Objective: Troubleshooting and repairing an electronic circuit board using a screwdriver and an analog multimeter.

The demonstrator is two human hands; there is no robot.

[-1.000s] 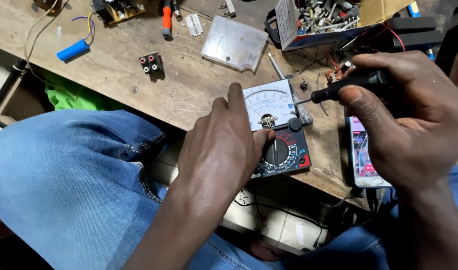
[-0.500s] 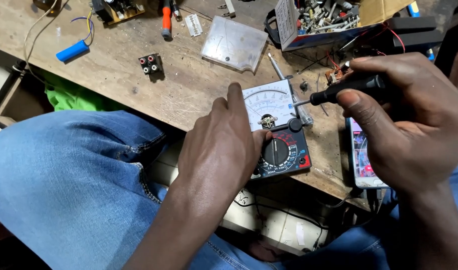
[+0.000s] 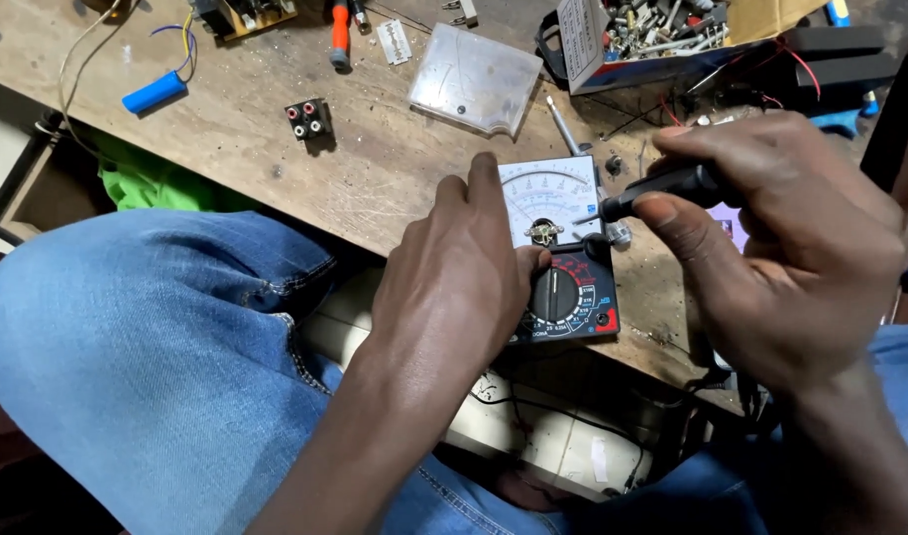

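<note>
An analog multimeter [image 3: 563,258] with a white dial face and a black rotary knob lies at the front edge of the wooden workbench [image 3: 266,168]. My left hand [image 3: 454,277] grips its left side, thumb near the knob. My right hand [image 3: 791,238] holds a black-handled screwdriver [image 3: 662,190]; its tip points at the small metal movement in the middle of the meter's face. The meter's clear front cover [image 3: 476,79] lies apart, farther back on the bench.
A cardboard box of small parts [image 3: 652,35] stands at the back right. A blue cylinder with wires [image 3: 155,91], a black socket block [image 3: 307,119], an orange-handled tool [image 3: 340,30] and a loose metal rod [image 3: 563,124] lie on the bench. My knee in blue jeans [image 3: 147,347] fills the lower left.
The screwdriver tip has moved slightly left and closer to the meter's face. My left hand keeps its hold on the meter.
</note>
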